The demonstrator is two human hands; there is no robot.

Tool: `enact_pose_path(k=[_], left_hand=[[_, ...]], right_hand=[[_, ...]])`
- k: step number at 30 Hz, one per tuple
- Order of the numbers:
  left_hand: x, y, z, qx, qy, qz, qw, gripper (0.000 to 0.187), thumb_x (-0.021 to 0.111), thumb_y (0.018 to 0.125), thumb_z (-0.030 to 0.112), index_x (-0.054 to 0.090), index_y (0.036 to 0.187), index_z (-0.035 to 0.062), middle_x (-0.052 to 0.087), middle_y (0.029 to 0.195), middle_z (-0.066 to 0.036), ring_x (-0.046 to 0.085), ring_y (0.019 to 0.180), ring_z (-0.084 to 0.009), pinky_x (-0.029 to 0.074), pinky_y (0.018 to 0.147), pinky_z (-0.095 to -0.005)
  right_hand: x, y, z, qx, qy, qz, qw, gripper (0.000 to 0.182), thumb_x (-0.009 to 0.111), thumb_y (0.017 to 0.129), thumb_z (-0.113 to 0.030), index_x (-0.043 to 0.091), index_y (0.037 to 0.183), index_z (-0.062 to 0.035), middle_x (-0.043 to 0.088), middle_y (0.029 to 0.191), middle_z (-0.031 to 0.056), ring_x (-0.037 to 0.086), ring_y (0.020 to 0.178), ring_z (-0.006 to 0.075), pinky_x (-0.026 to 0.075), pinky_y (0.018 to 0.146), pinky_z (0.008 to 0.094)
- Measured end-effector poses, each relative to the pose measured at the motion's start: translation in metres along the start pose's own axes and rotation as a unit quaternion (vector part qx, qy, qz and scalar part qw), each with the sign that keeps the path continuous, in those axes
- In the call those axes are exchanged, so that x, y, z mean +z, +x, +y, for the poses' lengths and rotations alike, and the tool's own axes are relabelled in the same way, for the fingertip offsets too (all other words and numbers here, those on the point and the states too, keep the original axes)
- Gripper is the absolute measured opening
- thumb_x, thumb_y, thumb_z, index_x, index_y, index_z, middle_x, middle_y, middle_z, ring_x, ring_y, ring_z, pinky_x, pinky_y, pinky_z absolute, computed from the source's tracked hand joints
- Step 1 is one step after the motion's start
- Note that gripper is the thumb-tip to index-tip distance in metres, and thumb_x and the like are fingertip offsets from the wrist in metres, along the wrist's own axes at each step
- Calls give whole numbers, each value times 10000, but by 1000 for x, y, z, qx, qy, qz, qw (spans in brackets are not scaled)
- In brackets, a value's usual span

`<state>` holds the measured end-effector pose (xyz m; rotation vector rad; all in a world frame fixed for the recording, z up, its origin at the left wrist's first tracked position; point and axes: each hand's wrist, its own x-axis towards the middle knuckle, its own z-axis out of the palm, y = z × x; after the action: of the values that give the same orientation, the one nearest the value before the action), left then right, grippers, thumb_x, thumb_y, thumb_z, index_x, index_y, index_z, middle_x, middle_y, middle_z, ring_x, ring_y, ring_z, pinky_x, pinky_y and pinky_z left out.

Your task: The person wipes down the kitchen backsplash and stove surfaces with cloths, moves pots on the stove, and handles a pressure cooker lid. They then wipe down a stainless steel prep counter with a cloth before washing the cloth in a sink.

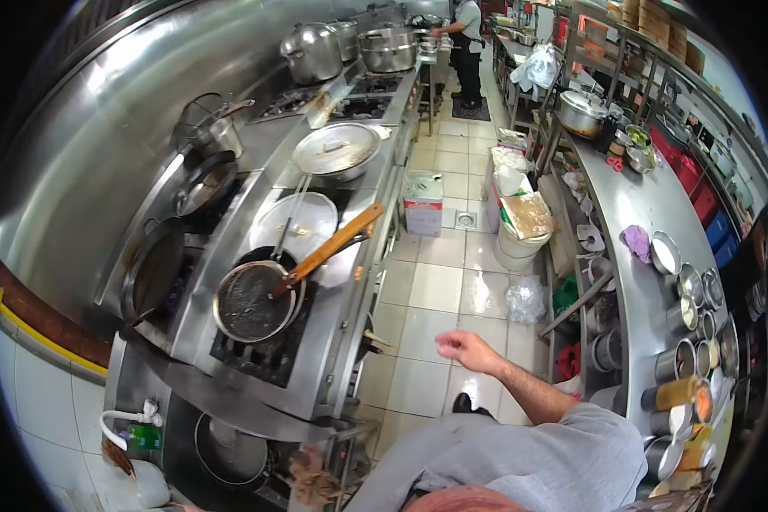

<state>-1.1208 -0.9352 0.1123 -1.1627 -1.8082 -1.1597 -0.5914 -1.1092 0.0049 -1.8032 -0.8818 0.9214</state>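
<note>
My right hand (469, 351) hangs over the tiled aisle, bare, its fingers loosely apart and holding nothing. My left hand cannot be made out. Left of the right hand, on the stove (320, 341), a round pan (252, 307) of dark liquid sits over a burner. A wooden-handled utensil (333, 243) leans across its rim. Just behind are a flat metal lid (294, 224) and a covered pot (337, 149). A brown crumpled cloth (313, 478) hangs near the stove's front corner.
Steel bowls and cups (676, 363) stand on the right counter (602, 192), near a purple cloth (636, 243). A tin (423, 205), a white bucket (519, 247) and a clear plastic bag (526, 300) are on the floor. Another person (467, 51) stands at the far end.
</note>
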Motion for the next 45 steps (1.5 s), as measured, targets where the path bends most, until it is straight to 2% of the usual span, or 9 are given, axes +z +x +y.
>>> enact_pose_path(k=[3,11,17,22,24,29,32,39,45], left_hand=[[-14,-13,151,22,-280,-14,960,405,673,826,113,506,1160,-45,547,1068,-190,561,967,-291,465,838,-384],[-30,-173,444,1,-630,-304,714,207,560,867,18,492,1060,-12,475,965,-93,485,823,-159,426,715,-274],[21,-262,630,-6,-697,-443,564,240,598,826,-2,520,1053,-11,460,993,-70,469,821,-134,409,772,-263],[69,-295,810,7,-695,-488,528,202,644,800,43,573,985,6,529,920,-59,504,738,-133,442,696,-274],[81,-298,875,103,-676,-526,506,217,649,805,62,575,1002,8,543,914,-48,517,782,-127,439,727,-254],[136,-341,1013,210,-639,-520,526,254,665,772,80,585,999,0,561,904,-95,530,753,-196,447,710,-303],[184,-372,1067,237,-541,-539,601,282,650,796,134,575,1030,-5,561,972,-142,553,831,-260,464,747,-349],[280,-427,1131,180,-394,-529,729,347,678,775,169,580,1070,14,540,1059,-170,560,904,-288,475,783,-362],[320,-450,1168,117,-323,-507,790,360,678,775,178,571,1076,13,515,1080,-177,524,1005,-316,438,870,-381]], right_hand=[[-54,35,-9,-68,18,38,997,349,600,879,-260,585,1144,-34,635,1002,124,607,927,185,481,831,311],[-153,127,0,-140,48,-24,989,338,579,894,-242,564,1148,-19,577,983,106,600,919,184,485,827,309],[-282,228,96,-31,0,101,994,348,614,863,-225,581,1137,-12,629,1041,138,617,927,200,491,814,319],[-409,248,186,121,-11,293,949,298,628,831,-174,617,1069,5,662,917,97,610,829,157,489,756,289],[-452,254,221,154,-26,334,930,283,618,823,-156,618,1050,14,655,873,88,598,747,138,492,693,279],[-527,313,263,203,110,395,889,284,601,822,-147,612,1034,42,636,783,59,575,664,107,472,598,256],[-569,373,290,212,87,368,901,303,604,826,-157,605,1058,38,627,776,51,567,647,102,459,577,250],[-705,580,241,129,-12,198,972,339,601,848,-241,606,1123,-43,625,843,47,576,725,108,452,618,252],[-777,737,222,61,-34,161,985,325,589,856,-180,591,1113,19,643,913,92,588,819,164,474,760,293]])
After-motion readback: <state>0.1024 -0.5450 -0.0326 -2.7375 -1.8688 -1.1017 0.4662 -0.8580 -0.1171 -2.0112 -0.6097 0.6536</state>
